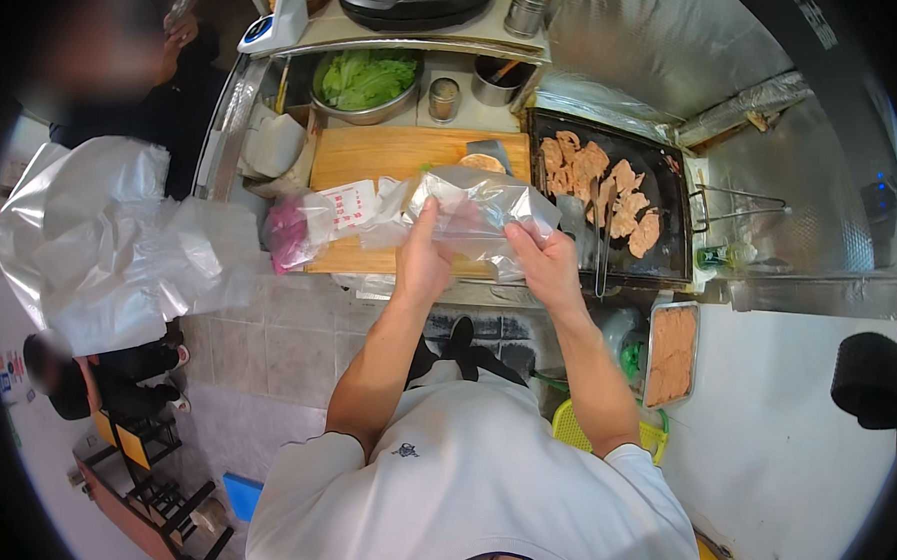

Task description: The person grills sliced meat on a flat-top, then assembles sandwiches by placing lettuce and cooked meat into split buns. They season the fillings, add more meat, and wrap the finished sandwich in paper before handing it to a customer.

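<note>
A clear plastic bag [470,206] is stretched between my two hands above the wooden cutting board [364,149]. My left hand [425,256] pinches its left part, thumb on top. My right hand [545,258] grips the bag's right side. Just beyond the bag, a round flatbread [482,163] lies by a flat metal blade [490,151]. Printed white paper bags [346,206] and a pink plastic bag [289,228] lie to the left on the board. Right of the board, cooked meat slices [588,166] and metal tongs [601,234] rest on a black griddle [648,270].
A metal bowl of lettuce [367,81], a shaker jar [443,100] and a metal pot with a brush [494,83] stand behind the board. A tray of raw meat [672,353] is at lower right. Large plastic bags [112,243] hang left, near a person [170,110].
</note>
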`<state>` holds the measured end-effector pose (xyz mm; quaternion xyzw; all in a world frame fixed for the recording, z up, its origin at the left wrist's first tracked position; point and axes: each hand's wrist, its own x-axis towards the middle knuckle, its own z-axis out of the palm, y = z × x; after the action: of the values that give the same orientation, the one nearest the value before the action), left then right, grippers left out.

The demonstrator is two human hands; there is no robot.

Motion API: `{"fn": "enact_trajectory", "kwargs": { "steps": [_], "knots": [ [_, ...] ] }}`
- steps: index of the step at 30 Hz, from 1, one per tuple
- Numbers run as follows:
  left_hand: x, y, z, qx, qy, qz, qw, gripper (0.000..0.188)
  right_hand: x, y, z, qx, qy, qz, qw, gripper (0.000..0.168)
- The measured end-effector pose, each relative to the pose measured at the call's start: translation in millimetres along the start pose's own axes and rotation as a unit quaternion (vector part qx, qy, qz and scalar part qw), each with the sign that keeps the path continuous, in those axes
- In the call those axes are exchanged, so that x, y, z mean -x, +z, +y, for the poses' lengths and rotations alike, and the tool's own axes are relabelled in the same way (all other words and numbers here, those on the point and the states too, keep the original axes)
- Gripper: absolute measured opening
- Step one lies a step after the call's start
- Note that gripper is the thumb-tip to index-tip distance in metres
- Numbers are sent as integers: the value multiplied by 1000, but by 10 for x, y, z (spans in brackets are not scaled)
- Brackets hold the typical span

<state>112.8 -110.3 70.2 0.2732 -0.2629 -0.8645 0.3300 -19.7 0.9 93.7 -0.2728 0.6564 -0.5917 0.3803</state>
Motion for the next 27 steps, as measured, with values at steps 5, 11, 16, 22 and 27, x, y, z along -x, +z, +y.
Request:
{"fn": "enact_trajectory", "kwargs": {
  "steps": [5,11,16,22,27],
  "knots": [
    [161,166,-250,-81,-5,-4,997,29,56,-68,125,-77,-38,26,996,18],
    [52,-165,-473,-225,91,-52,969,13,106,-429,263,-141,117,40,982,20],
    [136,72,-490,-314,165,7,935,14,220,-501,183,26,1,115,993,20],
    [124,189,-479,-329,158,0,931,16,123,-120,226,128,-99,-56,985,15],
    [172,-115,-291,-513,268,-4,815,22,-140,-321,245,-174,13,60,983,9]
  ]
}}
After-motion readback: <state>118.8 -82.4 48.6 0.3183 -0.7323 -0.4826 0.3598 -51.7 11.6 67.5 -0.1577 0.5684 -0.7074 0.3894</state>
